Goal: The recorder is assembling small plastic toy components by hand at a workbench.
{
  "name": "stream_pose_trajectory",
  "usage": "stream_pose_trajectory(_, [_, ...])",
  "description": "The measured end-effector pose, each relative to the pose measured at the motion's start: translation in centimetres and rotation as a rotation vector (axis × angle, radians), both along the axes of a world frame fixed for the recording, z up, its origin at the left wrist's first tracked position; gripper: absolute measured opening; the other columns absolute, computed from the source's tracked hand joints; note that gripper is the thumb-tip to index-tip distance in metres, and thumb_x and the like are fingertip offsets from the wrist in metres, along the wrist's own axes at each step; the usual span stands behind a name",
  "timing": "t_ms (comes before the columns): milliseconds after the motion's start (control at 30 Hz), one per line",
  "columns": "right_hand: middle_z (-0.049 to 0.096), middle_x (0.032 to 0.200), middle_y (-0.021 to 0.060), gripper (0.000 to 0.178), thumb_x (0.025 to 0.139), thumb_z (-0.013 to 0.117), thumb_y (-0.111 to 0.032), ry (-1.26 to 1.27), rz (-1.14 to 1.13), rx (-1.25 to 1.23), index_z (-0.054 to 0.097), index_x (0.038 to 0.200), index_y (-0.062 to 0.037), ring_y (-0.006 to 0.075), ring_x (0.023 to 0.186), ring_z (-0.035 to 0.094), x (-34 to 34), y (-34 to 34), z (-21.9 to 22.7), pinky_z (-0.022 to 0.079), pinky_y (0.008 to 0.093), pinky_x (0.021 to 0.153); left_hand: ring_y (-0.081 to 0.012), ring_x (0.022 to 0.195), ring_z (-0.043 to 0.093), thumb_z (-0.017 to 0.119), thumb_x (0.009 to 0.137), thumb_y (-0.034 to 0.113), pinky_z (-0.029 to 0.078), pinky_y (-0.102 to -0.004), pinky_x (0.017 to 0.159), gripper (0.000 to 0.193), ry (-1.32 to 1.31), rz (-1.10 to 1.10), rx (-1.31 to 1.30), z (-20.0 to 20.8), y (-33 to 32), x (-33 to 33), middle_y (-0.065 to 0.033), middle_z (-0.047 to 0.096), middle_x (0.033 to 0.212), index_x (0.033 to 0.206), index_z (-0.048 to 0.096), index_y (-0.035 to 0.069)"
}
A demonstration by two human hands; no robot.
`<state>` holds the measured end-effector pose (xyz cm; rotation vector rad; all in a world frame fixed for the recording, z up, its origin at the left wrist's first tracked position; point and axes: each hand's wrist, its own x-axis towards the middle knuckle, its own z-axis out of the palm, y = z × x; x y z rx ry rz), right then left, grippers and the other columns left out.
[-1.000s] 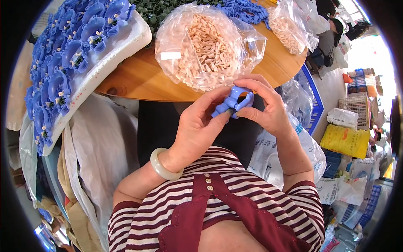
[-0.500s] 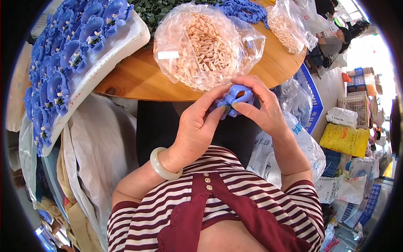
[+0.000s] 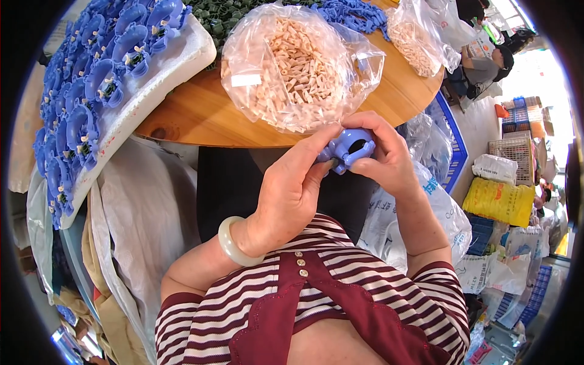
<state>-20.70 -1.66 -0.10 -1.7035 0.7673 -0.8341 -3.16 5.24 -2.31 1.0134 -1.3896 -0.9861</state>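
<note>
A small blue plastic part [image 3: 353,141], rounded with a dark opening, is held between both hands just off the near edge of the table. My left hand [image 3: 291,185], with a pale bangle on its wrist, pinches its left side between thumb and fingers. Around its right side curl the fingers of my right hand [image 3: 392,161], the thumb pressing from below. My fingers hide much of the part's left and lower sides. Just beyond lies an open clear plastic bag [image 3: 243,97] filled with small pale beige tube-like pieces [image 3: 304,64].
On the left, a white foam board [image 3: 131,103] carries rows of blue plastic assemblies [image 3: 76,125]. Dark green parts [image 3: 228,24] and blue parts [image 3: 356,15] are piled at the table's [image 3: 182,115] far side. Another bag of beige pieces [image 3: 410,45] stands right. A person [image 3: 483,67] sits farther off.
The blue part has turned in my fingers and shifted slightly right, so its opening now faces more to the right. Both hands keep their grip; my right thumb has moved along it.
</note>
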Motion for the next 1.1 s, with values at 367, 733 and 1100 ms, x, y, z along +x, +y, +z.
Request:
stream_pose_trajectory(367, [0.055, 0.105, 0.0053, 0.046, 0.074, 0.073, -0.020, 0.157, 0.052, -0.049, 0.054, 0.112, -0.0009, 0.0152, 0.099, 0.052, -0.2, -0.6, 0.5, 0.039, 0.0276, 0.088, -0.0255, 0.098, 0.060, 0.048, 0.080, -0.015, 0.048, -0.0287, 0.081, 0.049, -0.006, 0.028, -0.060, -0.1, -0.5, 0.1, -0.0160, 0.058, 0.111, 0.124, 0.049, 0.004])
stream_pose_trajectory(733, [0.062, 0.092, 0.0040, 0.025, 0.085, 0.060, -0.018, 0.328, -0.411, -0.282, 0.062, 0.098, 0.0031, 0.0096, 0.083, 0.057, -3.3, -12.2, 2.4, 0.045, 0.0228, 0.075, -0.0175, 0.102, 0.057, 0.044, 0.090, -0.003, 0.047, -0.0284, 0.086, 0.038, 0.555, -0.064, 0.441, 0.9, -0.6, 1.6, -0.0119, 0.055, 0.116, 0.128, 0.043, 0.000])
stream_pose_trajectory(1100, [0.064, 0.086, 0.0107, 0.020, 0.076, 0.067, -0.014, 0.487, -0.421, -0.496, 0.064, 0.093, -0.0050, 0.0254, 0.080, 0.061, -3.2, -21.0, -3.3, 0.047, 0.0345, 0.071, -0.0171, 0.101, 0.057, 0.047, 0.091, 0.003, 0.049, -0.0319, 0.086, 0.033, 0.575, -0.057, 0.431, 0.0, -1.4, 2.3, -0.0109, 0.056, 0.115, 0.124, 0.047, -0.001])
